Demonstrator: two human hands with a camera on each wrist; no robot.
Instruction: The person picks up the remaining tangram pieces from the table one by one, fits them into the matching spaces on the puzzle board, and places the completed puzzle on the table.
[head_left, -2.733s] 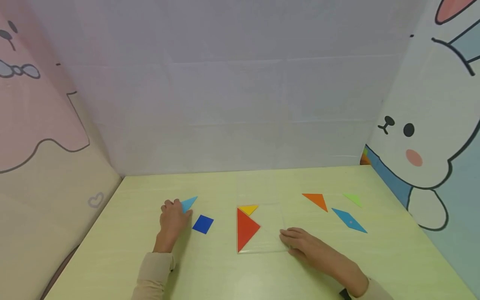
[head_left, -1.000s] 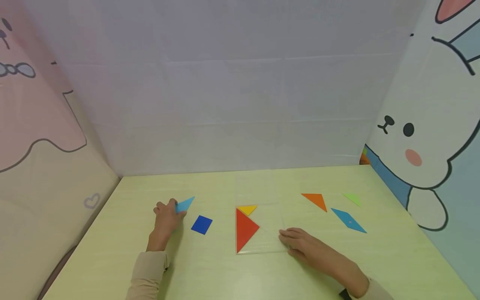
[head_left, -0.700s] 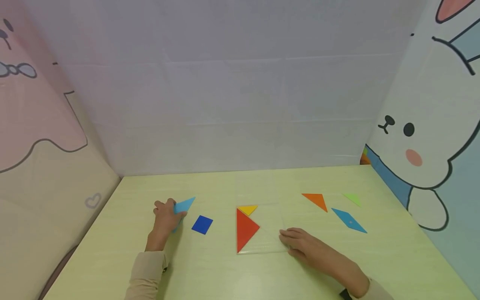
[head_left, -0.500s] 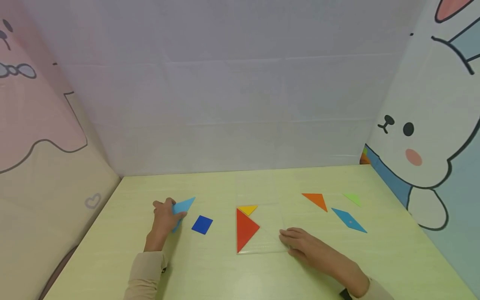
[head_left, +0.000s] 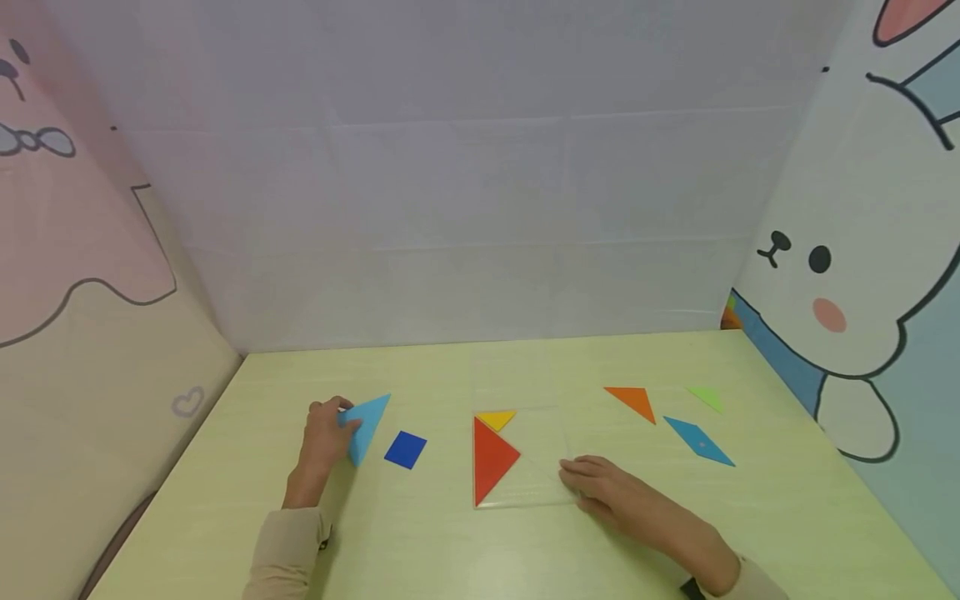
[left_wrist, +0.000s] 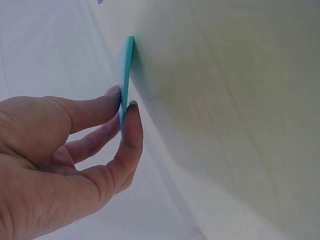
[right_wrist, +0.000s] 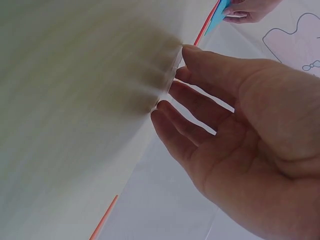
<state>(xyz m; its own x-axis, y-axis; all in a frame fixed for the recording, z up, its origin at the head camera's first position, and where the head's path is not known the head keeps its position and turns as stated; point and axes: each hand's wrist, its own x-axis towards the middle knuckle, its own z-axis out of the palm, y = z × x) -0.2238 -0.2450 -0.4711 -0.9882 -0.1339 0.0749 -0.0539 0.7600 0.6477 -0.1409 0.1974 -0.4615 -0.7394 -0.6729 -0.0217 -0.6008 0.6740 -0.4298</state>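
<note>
the left hand (head_left: 322, 435) pinches a light-blue triangle (head_left: 370, 417), likely light, stiff, best held near an edge; the right hand (head_left: 609, 493), relaxed, touches a clear tray (head_left: 525, 505).

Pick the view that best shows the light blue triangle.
The head view: the light blue triangle shows its broad face, partly covered by the left hand. Left wrist shows it nearly edge-on; right wrist catches only part, at the top.

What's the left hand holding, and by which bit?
The left hand pinches the light blue triangle near its left corner; the other two corners stick out free.
</note>
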